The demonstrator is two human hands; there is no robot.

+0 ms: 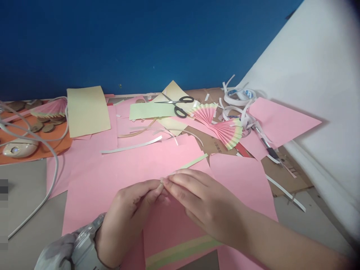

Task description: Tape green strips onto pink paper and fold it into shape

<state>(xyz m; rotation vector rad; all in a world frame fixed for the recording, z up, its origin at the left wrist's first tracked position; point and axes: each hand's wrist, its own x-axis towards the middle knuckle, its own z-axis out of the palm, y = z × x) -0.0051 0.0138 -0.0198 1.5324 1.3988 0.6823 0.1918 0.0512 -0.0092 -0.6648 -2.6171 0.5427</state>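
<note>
My left hand [137, 206] and my right hand [206, 206] meet fingertip to fingertip over the pink paper at the middle. Both are closed in a pinch at the near end of a narrow pale green paper strip [194, 161]. From behind my right fingers the strip slants up to the right; its pinched end is mostly hidden. Below my hands lies a pink sheet [168, 228] with a yellow and a green band along its near edge. Whether the strip is fixed to this sheet, I cannot tell.
Scissors [180, 101] rest on coloured paper at the back, beside a pleated pink fan [216, 125]. Tape rolls [239, 95] and a pen [267, 144] are at the right. A mouse [21, 148] and a white cable [56, 172] lie left. A blue wall [140, 45] stands behind.
</note>
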